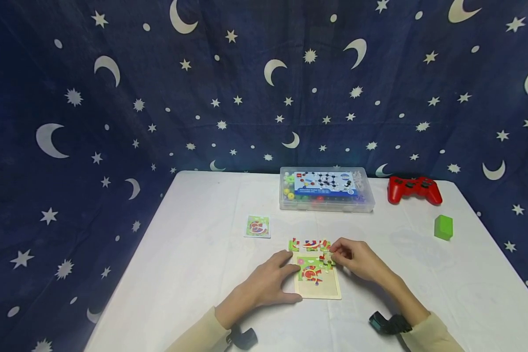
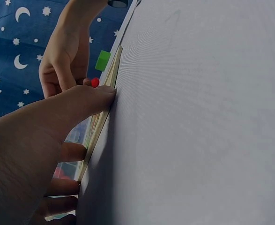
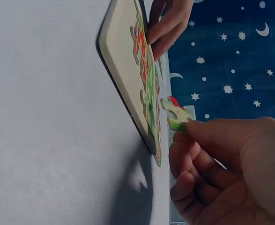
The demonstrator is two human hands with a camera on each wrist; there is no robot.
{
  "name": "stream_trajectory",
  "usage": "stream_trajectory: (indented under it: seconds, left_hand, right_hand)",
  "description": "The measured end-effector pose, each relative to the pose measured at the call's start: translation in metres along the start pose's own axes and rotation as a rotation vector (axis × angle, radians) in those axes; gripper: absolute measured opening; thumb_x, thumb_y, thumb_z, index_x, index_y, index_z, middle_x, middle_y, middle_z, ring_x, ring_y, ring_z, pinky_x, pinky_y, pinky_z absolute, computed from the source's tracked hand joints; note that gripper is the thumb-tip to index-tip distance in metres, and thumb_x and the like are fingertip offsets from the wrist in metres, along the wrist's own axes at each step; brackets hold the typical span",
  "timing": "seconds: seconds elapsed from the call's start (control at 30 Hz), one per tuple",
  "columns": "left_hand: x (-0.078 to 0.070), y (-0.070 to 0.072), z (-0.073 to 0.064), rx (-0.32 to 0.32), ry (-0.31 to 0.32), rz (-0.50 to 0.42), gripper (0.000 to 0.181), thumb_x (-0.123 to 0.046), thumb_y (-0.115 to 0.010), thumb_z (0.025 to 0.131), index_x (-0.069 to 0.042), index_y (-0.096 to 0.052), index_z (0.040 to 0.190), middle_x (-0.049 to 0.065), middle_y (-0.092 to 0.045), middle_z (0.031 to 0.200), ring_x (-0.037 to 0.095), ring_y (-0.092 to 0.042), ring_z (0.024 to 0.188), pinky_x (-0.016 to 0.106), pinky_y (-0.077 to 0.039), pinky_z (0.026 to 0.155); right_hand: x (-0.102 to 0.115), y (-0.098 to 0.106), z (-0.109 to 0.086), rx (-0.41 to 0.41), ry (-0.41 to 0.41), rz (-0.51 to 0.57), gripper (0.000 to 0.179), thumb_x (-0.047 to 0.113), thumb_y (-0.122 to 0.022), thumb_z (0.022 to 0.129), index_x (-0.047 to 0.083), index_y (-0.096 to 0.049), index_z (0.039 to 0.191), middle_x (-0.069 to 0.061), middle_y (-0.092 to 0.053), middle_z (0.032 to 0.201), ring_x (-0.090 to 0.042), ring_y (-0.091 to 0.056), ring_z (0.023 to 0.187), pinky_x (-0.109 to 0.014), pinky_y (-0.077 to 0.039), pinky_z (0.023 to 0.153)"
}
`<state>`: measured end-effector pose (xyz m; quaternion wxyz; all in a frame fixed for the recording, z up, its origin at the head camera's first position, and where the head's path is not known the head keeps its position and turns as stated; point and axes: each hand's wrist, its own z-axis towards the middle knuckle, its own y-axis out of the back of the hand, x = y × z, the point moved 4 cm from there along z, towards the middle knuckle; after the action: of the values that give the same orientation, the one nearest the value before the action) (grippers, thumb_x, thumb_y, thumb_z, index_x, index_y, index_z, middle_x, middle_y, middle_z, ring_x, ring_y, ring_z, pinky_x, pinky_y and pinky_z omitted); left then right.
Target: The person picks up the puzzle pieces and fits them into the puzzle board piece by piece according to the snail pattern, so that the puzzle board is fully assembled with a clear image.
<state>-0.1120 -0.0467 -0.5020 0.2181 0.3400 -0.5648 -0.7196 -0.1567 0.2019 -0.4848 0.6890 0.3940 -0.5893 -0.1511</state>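
Observation:
A square wooden puzzle board (image 1: 321,292) lies on the white table, with joined picture pieces (image 1: 310,274) in its upper part and bare wood below. My left hand (image 1: 266,281) rests along the board's left side, thumb at the near corner and fingers spread toward the far edge. Between thumb and fingers, my right hand (image 1: 361,259) pinches a jigsaw piece (image 3: 177,111) in green, cream and red. That piece is above the board's upper right part; the right wrist view shows it tilted and apart from the board. Loose jigsaw pieces (image 1: 310,245) lie along the far edge.
A small picture card (image 1: 258,227) lies beyond the board to the left. Farther back is a clear plastic case (image 1: 325,190) of molecular model parts. A red game controller (image 1: 414,190) and a green block (image 1: 443,227) are at the right. A starry cloth (image 1: 246,73) hangs behind.

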Motion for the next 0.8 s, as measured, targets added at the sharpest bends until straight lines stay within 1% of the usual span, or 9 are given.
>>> stream_trajectory:
  seconds: [0.37, 0.5, 0.6, 0.8]
  left_hand:
    - [0.000, 0.000, 0.000, 0.010, 0.009, -0.007, 0.070, -0.065, -0.072, 0.079, -0.022, -0.064, 0.134, 0.008, -0.049, 0.149, 0.024, -0.045, 0.142, 0.032, -0.044, 0.114]
    - [0.000, -0.001, 0.000, 0.013, 0.013, -0.019, 0.070, -0.064, -0.072, 0.079, -0.021, -0.064, 0.134, 0.008, -0.050, 0.149, 0.025, -0.044, 0.143, 0.033, -0.044, 0.114]
    - [0.001, -0.001, 0.000, 0.017, 0.018, -0.030, 0.070, -0.064, -0.073, 0.079, -0.021, -0.064, 0.134, 0.008, -0.049, 0.149, 0.025, -0.044, 0.143, 0.033, -0.044, 0.114]
    - [0.001, -0.001, 0.000, 0.022, 0.024, -0.033, 0.071, -0.064, -0.072, 0.080, -0.021, -0.063, 0.135, 0.008, -0.049, 0.150, 0.025, -0.044, 0.143, 0.034, -0.044, 0.115]
  right_hand:
    - [0.001, -0.009, -0.010, 0.113, 0.053, 0.030, 0.007, 0.012, -0.072, 0.090, 0.014, -0.067, 0.094, 0.009, -0.063, 0.078, 0.002, -0.053, 0.070, -0.019, -0.048, 0.061]
    - [0.001, -0.011, -0.012, 0.143, 0.054, 0.046, 0.006, 0.012, -0.072, 0.089, 0.014, -0.067, 0.093, 0.009, -0.063, 0.078, 0.002, -0.053, 0.071, -0.018, -0.048, 0.062]
    - [0.001, -0.012, -0.014, 0.152, 0.056, 0.055, 0.005, 0.012, -0.072, 0.089, 0.013, -0.068, 0.092, 0.009, -0.062, 0.078, 0.003, -0.053, 0.071, -0.018, -0.048, 0.061]
    - [0.001, -0.014, -0.014, 0.143, 0.080, 0.047, 0.004, 0.011, -0.071, 0.089, 0.014, -0.068, 0.090, 0.009, -0.061, 0.076, 0.003, -0.051, 0.069, -0.018, -0.047, 0.060]
